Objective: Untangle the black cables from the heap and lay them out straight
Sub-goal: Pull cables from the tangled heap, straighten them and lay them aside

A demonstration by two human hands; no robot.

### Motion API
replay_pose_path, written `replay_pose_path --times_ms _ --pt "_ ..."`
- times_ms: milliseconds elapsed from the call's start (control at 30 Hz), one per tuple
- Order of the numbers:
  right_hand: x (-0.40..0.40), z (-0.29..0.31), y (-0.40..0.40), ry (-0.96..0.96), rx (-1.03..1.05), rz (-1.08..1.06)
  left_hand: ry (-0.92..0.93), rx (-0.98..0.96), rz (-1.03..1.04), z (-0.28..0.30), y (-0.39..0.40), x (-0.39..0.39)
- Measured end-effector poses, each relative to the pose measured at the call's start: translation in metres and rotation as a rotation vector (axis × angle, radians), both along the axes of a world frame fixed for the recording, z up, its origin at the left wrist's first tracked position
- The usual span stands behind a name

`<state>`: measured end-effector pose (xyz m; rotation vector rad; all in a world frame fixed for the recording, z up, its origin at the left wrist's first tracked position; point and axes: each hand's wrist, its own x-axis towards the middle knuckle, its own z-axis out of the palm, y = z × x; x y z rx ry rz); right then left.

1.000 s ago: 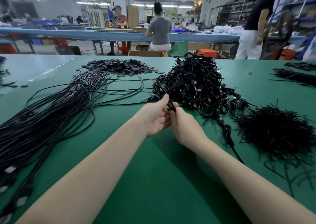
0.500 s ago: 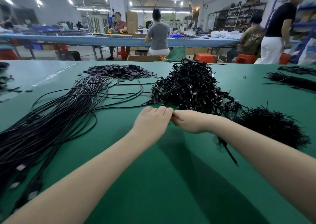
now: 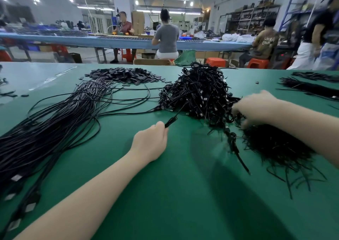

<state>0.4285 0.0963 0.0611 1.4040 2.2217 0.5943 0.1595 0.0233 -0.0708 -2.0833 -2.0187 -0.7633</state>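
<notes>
Right hand [image 3: 256, 109]: blurred, fingertips buried at heap [image 3: 198, 93] edge, grasp impossible to tell. Left hand [image 3: 152, 140]: clenched round one cable end [image 3: 171, 121], pinched at fingertips. Cable: long axis toward 1 o'clock, rising from grip into heap. Heap: table [image 3: 183, 194] centre, 1 o'clock from left hand. Straightened cables [image 3: 55, 129]: at 9 o'clock, near ends cut off by frame.

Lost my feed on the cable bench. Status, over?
Left hand grips one cable end, drawn from heap. Right hand at heap's right edge, grasp unclear. Tie pile beside.
</notes>
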Motion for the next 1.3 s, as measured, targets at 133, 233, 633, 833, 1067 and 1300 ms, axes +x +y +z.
replay_pose_path --times_ms 133,233,633,833,1067,1300 --pt "0.031 -0.032 0.005 0.158 -0.246 0.002 -0.302 -0.015 -0.070 0.001 0.001 -0.006" --pt "0.039 -0.042 0.008 0.180 -0.245 0.062 -0.454 -0.034 -0.081 0.000 0.005 -0.013" --pt "0.045 -0.044 0.011 0.499 -0.163 0.178 -0.883 -0.245 -0.218 -0.001 0.014 -0.026" --pt "-0.012 -0.044 -0.023 1.197 0.184 0.349 -0.894 -0.273 -0.270 -0.001 0.014 -0.027" --pt "-0.101 -0.061 -0.059 1.319 0.137 0.586 -0.664 -0.205 -0.267 0.006 0.004 -0.008" --pt "-0.121 -0.073 -0.058 1.315 0.032 0.621 -0.404 -0.209 -0.211 0.009 -0.002 -0.007"
